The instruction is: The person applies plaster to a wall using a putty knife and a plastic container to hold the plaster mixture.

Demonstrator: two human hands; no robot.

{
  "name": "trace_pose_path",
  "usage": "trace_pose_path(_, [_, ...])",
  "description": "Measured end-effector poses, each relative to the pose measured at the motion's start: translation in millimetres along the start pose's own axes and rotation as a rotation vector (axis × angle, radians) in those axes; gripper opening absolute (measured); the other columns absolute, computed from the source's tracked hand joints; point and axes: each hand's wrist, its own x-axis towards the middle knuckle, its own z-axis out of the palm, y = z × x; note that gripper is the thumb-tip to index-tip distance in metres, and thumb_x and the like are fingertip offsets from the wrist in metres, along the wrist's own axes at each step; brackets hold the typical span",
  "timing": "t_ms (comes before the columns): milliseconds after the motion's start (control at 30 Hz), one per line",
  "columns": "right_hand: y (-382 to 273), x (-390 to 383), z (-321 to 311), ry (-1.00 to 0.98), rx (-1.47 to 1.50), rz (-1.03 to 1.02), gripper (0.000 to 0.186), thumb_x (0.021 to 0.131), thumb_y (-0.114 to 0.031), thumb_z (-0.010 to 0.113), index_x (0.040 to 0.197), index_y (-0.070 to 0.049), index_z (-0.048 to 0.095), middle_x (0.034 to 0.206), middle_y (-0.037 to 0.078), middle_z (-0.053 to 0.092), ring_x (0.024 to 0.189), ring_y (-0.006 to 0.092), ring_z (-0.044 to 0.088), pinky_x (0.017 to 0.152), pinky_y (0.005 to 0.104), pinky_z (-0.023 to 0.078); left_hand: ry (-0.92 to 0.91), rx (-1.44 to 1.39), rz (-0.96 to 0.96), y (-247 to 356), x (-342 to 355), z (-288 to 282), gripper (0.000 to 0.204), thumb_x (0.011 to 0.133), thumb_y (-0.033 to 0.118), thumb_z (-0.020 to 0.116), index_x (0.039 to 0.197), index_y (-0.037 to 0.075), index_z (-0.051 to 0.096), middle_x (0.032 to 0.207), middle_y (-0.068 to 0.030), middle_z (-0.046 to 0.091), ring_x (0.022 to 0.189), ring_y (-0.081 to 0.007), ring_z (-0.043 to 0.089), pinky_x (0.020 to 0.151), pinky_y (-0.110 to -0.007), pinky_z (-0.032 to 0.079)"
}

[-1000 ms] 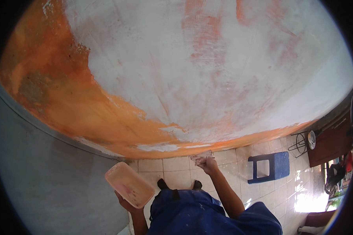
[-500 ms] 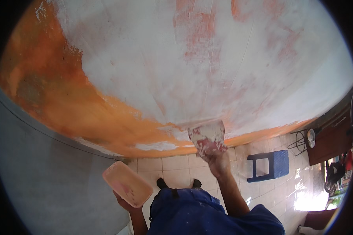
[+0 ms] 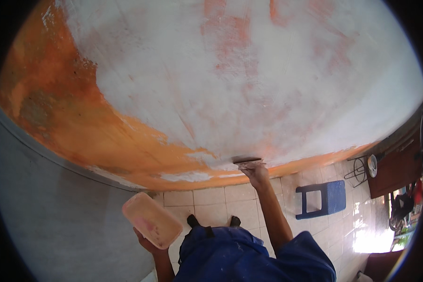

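Note:
My right hand (image 3: 256,174) grips a putty knife (image 3: 246,160), seen nearly edge-on against the lower part of the white-coated wall (image 3: 230,94). The coating has pink streaks, and orange paint shows along the wall's left and bottom. Below and to the left, my left hand (image 3: 145,240) holds a shallow pale-pink plastic tray (image 3: 157,216) with pink smears inside; some of its fingers are hidden behind the tray.
A grey surface (image 3: 66,197) fills the left side. My feet are on tiles (image 3: 209,197). At right are a blue plastic stool (image 3: 336,199), a wire stand (image 3: 356,169), a brown wooden panel (image 3: 392,164) and a partly seen motorbike (image 3: 399,214).
My right hand moved up onto the wall with the knife, whose broad face showed half a second ago and now appears edge-on. My left hand and tray shifted slightly left.

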Motion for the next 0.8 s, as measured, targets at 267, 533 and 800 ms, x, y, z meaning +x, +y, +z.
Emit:
trace_pose_path(267, [-40, -94, -6, -0.048, -0.156, 0.015, 0.040, 0.073, 0.007, 0.052, 0.113, 0.009, 0.049, 0.108, 0.021, 0.059, 0.096, 0.0324, 0.063, 0.077, 0.0442, 0.055, 0.038, 0.127, 0.108, -17, -2, -17, 0.048, 0.096, 0.043, 0.039, 0.133, 0.011, 0.041, 0.132, -0.0067, 0.047, 0.114, -0.0245, 0.051, 0.096, -0.042, 0.042])
trace_pose_path(533, [72, 84, -198, -0.247, 0.092, 0.226, 0.029, 0.078, 0.001, 0.054, 0.107, 0.001, 0.057, 0.103, 0.019, 0.061, 0.094, 0.0300, 0.060, 0.079, 0.0434, 0.053, -0.004, 0.009, -0.035, -17, -3, 14, 0.050, 0.097, 0.042, 0.038, 0.135, 0.011, 0.039, 0.132, -0.0064, 0.047, 0.115, -0.0249, 0.050, 0.100, -0.042, 0.039])
trace_pose_path(800, [-27, -40, -19, -0.127, -0.011, 0.001, 0.031, 0.076, 0.006, 0.049, 0.106, 0.009, 0.053, 0.104, 0.019, 0.060, 0.091, 0.0297, 0.062, 0.081, 0.0413, 0.054, 0.148, 0.385, 0.170, -15, -24, -6, 0.049, 0.097, 0.042, 0.038, 0.135, 0.012, 0.040, 0.132, -0.0061, 0.047, 0.115, -0.0242, 0.050, 0.097, -0.041, 0.041])
